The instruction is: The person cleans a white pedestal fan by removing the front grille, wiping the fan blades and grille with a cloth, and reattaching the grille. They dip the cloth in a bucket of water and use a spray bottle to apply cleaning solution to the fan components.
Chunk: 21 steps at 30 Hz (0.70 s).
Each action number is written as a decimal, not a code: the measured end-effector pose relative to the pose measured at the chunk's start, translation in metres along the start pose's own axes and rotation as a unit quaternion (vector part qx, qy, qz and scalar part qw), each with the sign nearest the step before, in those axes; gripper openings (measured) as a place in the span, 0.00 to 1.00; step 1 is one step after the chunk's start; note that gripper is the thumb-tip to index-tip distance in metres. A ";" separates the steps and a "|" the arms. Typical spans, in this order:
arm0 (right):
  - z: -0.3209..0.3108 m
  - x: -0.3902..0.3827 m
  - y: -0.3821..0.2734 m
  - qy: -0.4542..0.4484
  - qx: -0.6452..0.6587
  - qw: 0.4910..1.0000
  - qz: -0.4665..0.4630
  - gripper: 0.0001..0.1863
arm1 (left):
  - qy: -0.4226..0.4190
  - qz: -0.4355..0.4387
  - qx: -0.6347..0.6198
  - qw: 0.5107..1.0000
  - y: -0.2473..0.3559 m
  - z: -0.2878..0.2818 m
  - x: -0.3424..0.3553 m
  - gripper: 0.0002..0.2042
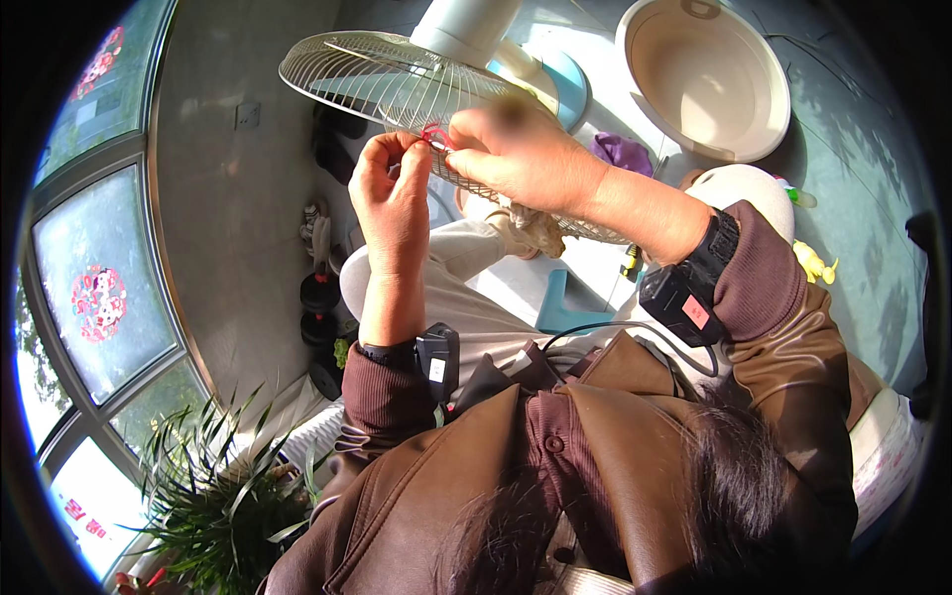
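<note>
A white wire fan guard [327,69] sits raised in front of me, with a red cord or ribbon [436,134] at its near edge. My left hand [392,198] pinches at the red piece against the wire. My right hand [526,159] closes on the same red piece from the right, partly hiding the guard. A crumpled beige cloth [540,228] lies under my right hand by the mesh. The white fan body [461,25] and its pale blue base [565,79] are behind the guard.
A cream basin [704,69] stands back right, near a purple cloth [620,154]. A blue plastic piece [550,307] lies beyond my lap; a yellow toy [813,261] is at right. Glazed windows [94,228], a plant [208,496] and dark objects [319,297] line the left.
</note>
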State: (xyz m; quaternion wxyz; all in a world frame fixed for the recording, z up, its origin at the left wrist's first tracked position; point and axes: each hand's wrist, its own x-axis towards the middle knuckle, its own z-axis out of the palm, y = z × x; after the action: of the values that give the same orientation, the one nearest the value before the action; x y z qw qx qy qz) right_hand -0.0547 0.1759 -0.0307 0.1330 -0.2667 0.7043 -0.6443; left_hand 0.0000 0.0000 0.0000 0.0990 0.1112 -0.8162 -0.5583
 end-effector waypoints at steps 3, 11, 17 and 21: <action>-0.008 0.001 0.007 0.006 -0.023 0.999 -0.025 0.14 | -0.002 0.005 -0.009 1.000 -0.004 0.010 0.006 0.05; -0.007 0.000 0.009 0.021 -0.066 0.997 -0.035 0.14 | 0.060 0.148 0.242 0.957 -0.001 0.012 -0.001 0.04; -0.003 0.001 0.008 0.017 -0.053 0.998 -0.031 0.14 | 0.063 0.185 0.292 0.936 0.005 0.017 -0.006 0.04; -0.003 0.000 0.007 0.013 -0.044 0.999 -0.027 0.14 | 0.072 0.241 0.359 0.899 0.007 0.017 -0.001 0.03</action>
State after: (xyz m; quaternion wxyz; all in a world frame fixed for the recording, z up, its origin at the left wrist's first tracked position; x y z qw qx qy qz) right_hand -0.0578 0.1784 -0.0376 0.0940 -0.2828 0.7260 -0.6197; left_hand -0.0041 0.0184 0.0007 0.2427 -0.0211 -0.9536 -0.1771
